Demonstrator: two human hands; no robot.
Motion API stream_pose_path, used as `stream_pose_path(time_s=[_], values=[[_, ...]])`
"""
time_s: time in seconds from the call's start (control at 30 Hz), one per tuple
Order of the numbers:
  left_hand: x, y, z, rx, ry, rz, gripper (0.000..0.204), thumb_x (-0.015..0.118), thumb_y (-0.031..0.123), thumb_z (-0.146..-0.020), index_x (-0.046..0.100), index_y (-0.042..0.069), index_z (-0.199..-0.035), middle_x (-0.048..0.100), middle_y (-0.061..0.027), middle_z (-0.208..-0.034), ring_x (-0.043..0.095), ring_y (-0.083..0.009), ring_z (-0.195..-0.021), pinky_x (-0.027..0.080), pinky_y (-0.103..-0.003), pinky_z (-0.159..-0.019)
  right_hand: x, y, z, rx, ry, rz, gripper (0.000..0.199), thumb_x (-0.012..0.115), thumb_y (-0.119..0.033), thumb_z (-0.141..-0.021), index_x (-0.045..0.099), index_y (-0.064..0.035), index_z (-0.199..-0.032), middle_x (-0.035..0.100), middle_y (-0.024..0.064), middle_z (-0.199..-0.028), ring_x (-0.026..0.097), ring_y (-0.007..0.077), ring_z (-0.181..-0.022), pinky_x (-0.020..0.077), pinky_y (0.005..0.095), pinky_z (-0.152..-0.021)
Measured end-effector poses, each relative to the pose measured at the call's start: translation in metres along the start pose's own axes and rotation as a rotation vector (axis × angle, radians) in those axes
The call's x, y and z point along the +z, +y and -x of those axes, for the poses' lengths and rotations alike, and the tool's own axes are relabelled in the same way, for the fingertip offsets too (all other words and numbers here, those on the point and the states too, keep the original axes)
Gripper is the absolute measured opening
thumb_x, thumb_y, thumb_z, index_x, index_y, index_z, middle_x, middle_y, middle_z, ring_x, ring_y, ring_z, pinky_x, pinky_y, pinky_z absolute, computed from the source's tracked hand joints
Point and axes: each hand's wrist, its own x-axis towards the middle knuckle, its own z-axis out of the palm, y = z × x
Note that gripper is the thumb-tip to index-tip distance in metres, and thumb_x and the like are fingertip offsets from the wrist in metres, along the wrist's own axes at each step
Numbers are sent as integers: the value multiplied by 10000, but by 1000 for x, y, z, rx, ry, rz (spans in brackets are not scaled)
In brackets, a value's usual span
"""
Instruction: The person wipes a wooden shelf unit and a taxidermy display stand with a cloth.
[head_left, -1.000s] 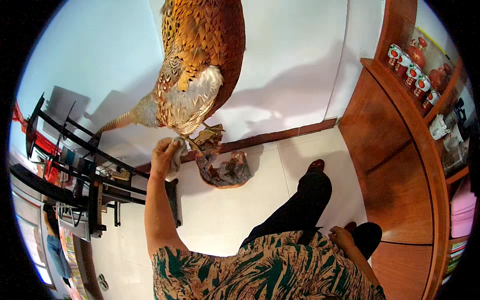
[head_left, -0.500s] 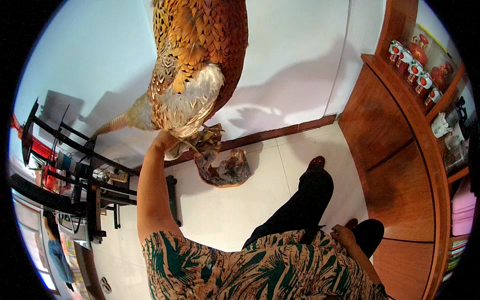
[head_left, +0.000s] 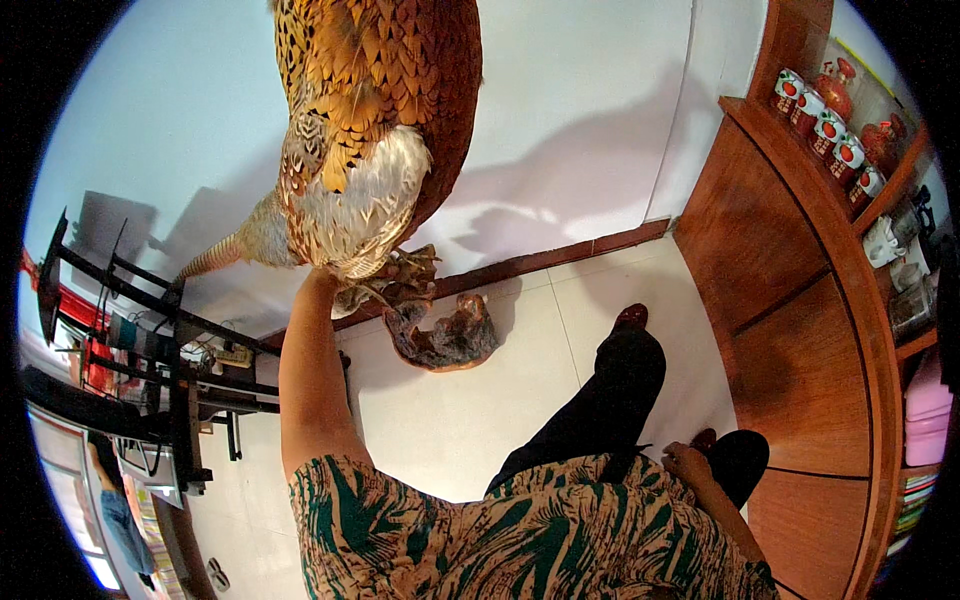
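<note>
A pheasant (head_left: 385, 130), apparently stuffed, looms large at the top left, with orange, black-edged feathers, a pale wing patch and a barred tail pointing left. Up to its underside reaches my left arm; my left hand (head_left: 323, 283) shows only at the wrist, tucked against the lower feathers. The bird shifts together with that hand, so I take it to be gripping it, though the fingers are hidden. Just below are brown, gnarled pieces, and a dark, curved wood-like piece (head_left: 440, 335). My right hand (head_left: 686, 463) hangs low beside my thigh, fingers loosely curled, nothing visible in them.
A brown wooden cabinet (head_left: 790, 310) curves along the right, with red-and-white cans (head_left: 828, 130) and a pink box (head_left: 927, 412) on its shelves. A black metal rack (head_left: 190, 390) stands left. Behind the bird is a white wall (head_left: 580, 110). Far left, a person's jeans (head_left: 122, 520) show.
The pheasant has shifted slightly left in the picture, and my left wrist has gone with it. My right hand stays by my thigh.
</note>
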Motion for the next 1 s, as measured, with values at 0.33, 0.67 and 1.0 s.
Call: stream_pose_path(time_s=[0.33,0.67,1.0], values=[[21,-42,1,37,203,218,477,724,293,-803,592,93,-1215,603,-70,-1199,540,-210,-1081,428,-375,-925,-4,-5,1,9,-3,-8,344,634,-299,-866,645,-43,-1095,674,178,-969,656,336,-870,512,428,-763],[30,17,56,6,430,310,244,690,117,-762,669,-21,-962,703,-98,-868,659,-170,-761,516,-320,-668,-5,-3,-1,-60,-33,-10,306,597,-290,-882,621,-45,-1064,653,173,-1041,632,369,-916,510,438,-788],[32,51,74,-58,457,586,350,736,129,-754,648,-24,-1056,699,-108,-941,653,-150,-785,524,-308,-714,-6,3,-7,-2,-91,-37,324,610,-295,-870,622,-36,-1064,647,164,-1026,626,366,-912,496,460,-784]])
